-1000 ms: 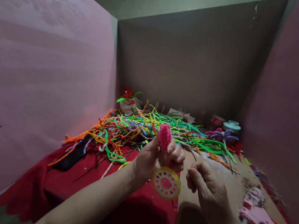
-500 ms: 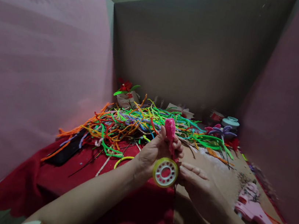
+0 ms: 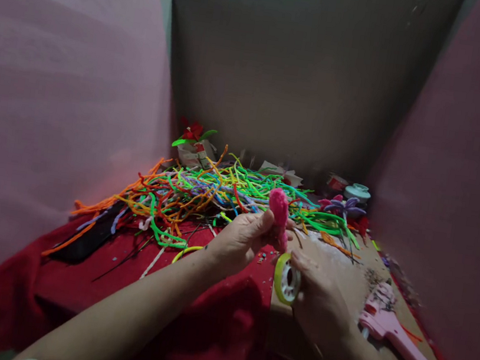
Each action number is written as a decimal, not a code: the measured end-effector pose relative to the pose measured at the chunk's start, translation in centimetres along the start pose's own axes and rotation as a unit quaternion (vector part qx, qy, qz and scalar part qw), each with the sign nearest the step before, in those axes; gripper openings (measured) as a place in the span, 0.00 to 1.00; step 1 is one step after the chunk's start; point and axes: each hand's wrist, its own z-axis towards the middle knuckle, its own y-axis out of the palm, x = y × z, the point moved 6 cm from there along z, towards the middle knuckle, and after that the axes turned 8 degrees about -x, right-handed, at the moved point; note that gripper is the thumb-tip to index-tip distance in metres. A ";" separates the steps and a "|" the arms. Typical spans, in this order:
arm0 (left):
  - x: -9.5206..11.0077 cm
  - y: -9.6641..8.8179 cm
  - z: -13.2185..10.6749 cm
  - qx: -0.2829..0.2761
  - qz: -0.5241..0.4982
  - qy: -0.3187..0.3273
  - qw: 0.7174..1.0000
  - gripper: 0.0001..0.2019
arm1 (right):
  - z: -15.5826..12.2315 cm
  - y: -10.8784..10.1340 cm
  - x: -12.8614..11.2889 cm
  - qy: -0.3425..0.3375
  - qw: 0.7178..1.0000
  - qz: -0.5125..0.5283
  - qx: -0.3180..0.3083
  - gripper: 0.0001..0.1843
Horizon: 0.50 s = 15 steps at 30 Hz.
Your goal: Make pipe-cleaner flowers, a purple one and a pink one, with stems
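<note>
My left hand (image 3: 243, 237) is closed around the base of a fuzzy pink pipe-cleaner bud (image 3: 280, 205), holding it upright above the table. My right hand (image 3: 317, 295) grips a small yellow-green tape roll (image 3: 286, 278) just below and right of the bud, the roll turned edge-on toward me. The two hands nearly touch. A big tangle of coloured pipe cleaners (image 3: 202, 195) lies behind them.
A red cloth (image 3: 86, 283) covers the left of the table; brown cardboard (image 3: 344, 266) lies on the right. A pink glue gun (image 3: 408, 349) rests at right. A purple pipe-cleaner flower (image 3: 342, 206), a teal jar (image 3: 357, 192) and a red flower (image 3: 192, 132) stand at the back. Pink walls close both sides.
My right hand came in and took hold of the tape roll, which hung under my left hand before. The roll turned from face-on to edge-on. Both hands shifted slightly right.
</note>
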 end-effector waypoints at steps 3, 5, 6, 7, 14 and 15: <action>0.2 -0.5 0.2 0.008 -0.005 -0.021 1.000 0.24 | 0.1 -0.3 0.5 0.070 0.994 0.079 -0.013 0.23; 0.3 -0.9 0.3 0.029 -0.012 -0.028 0.999 0.21 | 0.1 -0.4 0.7 0.102 0.983 0.154 -0.018 0.27; 0.4 -1.0 0.2 0.036 -0.012 -0.029 0.999 0.19 | 0.0 -0.4 0.7 0.111 0.975 0.190 -0.019 0.27; 0.4 -1.0 0.2 0.038 -0.010 -0.031 0.999 0.18 | 0.0 -0.3 0.8 0.117 0.968 0.220 -0.020 0.28; 0.1 -1.1 0.1 0.041 0.035 -0.028 0.998 0.14 | 0.3 -0.1 0.9 0.114 0.951 0.283 -0.045 0.25; 0.0 -1.1 0.1 0.042 0.033 -0.027 0.998 0.13 | 0.4 -0.1 0.9 0.111 0.949 0.292 -0.046 0.24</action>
